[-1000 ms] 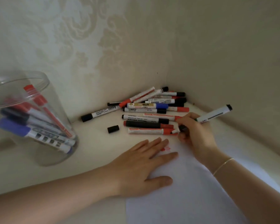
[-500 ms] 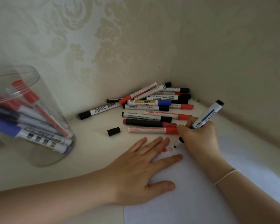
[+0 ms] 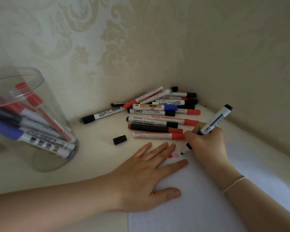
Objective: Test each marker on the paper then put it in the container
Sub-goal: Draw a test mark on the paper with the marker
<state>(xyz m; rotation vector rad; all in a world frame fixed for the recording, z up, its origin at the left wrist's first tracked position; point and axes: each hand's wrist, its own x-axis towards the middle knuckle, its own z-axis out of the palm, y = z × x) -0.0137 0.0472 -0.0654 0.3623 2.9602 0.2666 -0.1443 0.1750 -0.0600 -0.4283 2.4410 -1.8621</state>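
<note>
My right hand point(image 3: 208, 141) grips an uncapped black marker point(image 3: 215, 121), its black tip touching the white paper point(image 3: 208, 198) beside small red marks point(image 3: 172, 155). My left hand point(image 3: 151, 178) lies flat with spread fingers on the paper's left edge. A loose black cap point(image 3: 119, 139) sits on the table left of the hands. A pile of red, black and blue markers point(image 3: 159, 113) fills the corner behind. The clear plastic container point(image 3: 40, 91) at the left holds several markers.
Patterned walls point(image 3: 107, 47) meet in a corner right behind the marker pile. The cream table point(image 3: 94, 158) shows between the container and my left hand. A thin bracelet point(image 3: 234, 183) circles my right wrist.
My right hand tilted the marker more upright and lowered its tip onto the paper by the red marks. My left hand stayed flat on the paper.
</note>
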